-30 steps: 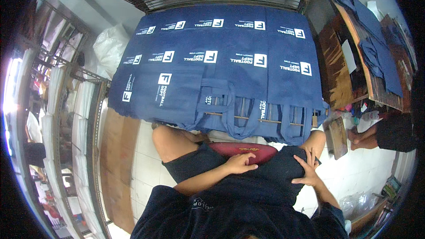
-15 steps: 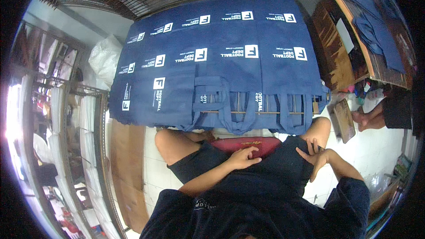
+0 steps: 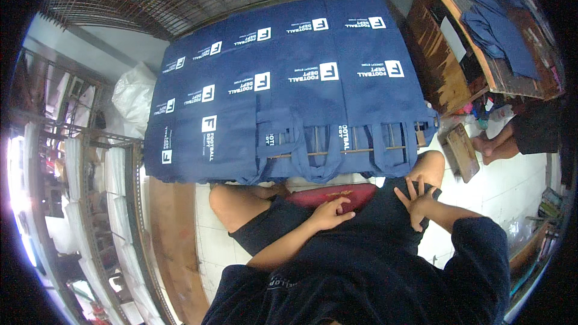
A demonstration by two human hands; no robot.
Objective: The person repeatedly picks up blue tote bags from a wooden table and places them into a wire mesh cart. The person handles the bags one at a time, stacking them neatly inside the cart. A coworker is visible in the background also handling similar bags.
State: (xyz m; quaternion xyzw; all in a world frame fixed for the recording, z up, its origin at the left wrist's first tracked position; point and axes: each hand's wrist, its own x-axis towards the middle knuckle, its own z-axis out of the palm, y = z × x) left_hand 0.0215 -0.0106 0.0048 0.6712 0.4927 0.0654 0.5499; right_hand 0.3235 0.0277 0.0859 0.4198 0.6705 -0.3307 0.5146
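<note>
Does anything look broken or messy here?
Yes, the wood panel on the right looks damaged: jagged pale patches show in its dark surface, as if peeled. The blue handles also look a bit messy, looping unevenly along the near edge.

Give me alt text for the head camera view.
Printed navy tote bags lie spread before a seated person, whose left hand rests near a maroon seat and right hand on black shorts. A wire rack stands beyond.
</note>
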